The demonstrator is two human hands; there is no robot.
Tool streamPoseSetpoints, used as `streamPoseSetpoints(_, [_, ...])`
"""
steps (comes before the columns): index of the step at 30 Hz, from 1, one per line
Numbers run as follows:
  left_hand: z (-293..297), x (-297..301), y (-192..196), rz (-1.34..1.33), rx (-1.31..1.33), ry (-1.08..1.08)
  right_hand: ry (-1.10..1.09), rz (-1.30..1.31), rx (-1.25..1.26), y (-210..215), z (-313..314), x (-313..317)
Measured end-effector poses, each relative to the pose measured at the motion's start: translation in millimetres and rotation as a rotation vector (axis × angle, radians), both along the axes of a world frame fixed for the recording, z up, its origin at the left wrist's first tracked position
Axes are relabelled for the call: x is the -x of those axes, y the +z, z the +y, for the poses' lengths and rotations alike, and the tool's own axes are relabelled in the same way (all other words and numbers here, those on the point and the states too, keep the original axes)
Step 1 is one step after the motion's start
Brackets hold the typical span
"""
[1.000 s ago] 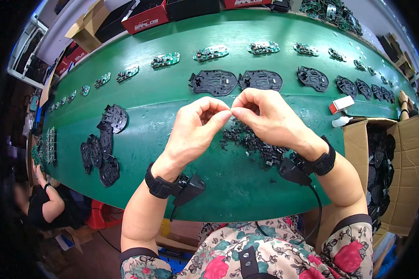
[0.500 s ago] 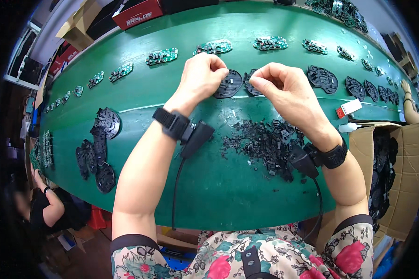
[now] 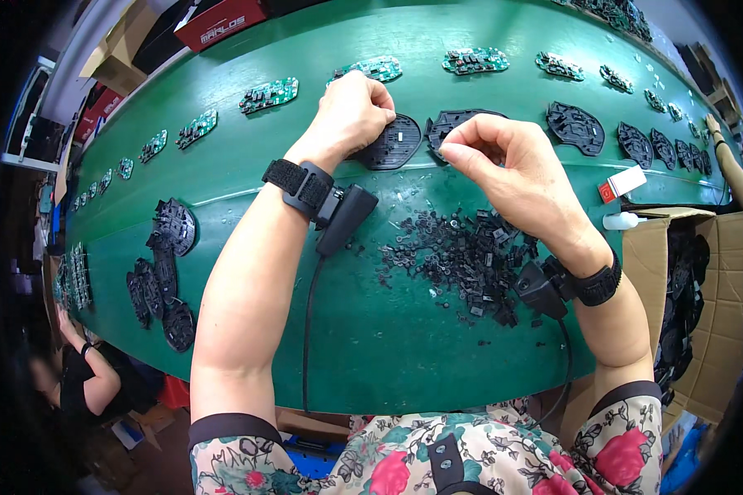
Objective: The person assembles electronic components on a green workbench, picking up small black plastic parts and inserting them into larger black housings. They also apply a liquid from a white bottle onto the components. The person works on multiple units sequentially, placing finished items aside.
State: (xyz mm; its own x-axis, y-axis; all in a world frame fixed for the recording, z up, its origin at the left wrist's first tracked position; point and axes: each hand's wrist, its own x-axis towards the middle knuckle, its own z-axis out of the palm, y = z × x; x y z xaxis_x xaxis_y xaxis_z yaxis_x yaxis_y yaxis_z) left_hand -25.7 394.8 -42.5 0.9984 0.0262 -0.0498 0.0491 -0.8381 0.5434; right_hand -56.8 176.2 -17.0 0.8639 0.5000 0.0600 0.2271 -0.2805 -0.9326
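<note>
Green surface (image 3: 421,355), black plastic shells in a row toward its far edge. My left hand (image 3: 347,111) is over the left shell (image 3: 398,144), fingers curled narrow; tips partly hidden, can't tell if they pinch anything. My right hand (image 3: 516,169) has thumb and forefinger close together over the right shell (image 3: 444,124), just beside; can't tell if a small part is between them. Pile of small black parts (image 3: 470,264) lies nearer the near edge, below the right hand. Best handling, my guess: shell flat on the surface, light pinch, straight-down pressure, one hand bracing so nothing skids. I'd watch the knuckles near the circuit board (image 3: 384,68) by the far edge, and leave slack in the wrist cable (image 3: 309,330).
</note>
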Motion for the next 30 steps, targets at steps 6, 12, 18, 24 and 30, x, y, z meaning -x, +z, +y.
streamPoseSetpoints(6, [7,1,2,0.084,0.091,-0.033,0.005,0.004,0.025,0,-3,2])
streamPoseSetpoints(12, [12,-10,-7,0.084,0.095,-0.13,-0.001,0.008,0.013,-5,-6,2])
streamPoseSetpoints(18, [4,-10,-3,0.04,-0.092,-0.111,0.003,-0.007,0.013,-7,-7,4])
streamPoseSetpoints(24, [-8,-8,-6,0.082,-0.165,0.071,0.007,-0.061,0.029,0,-9,12])
streamPoseSetpoints(30, [-13,-11,-7,0.132,-0.101,0.106,-0.032,-0.103,0.026,4,-19,18])
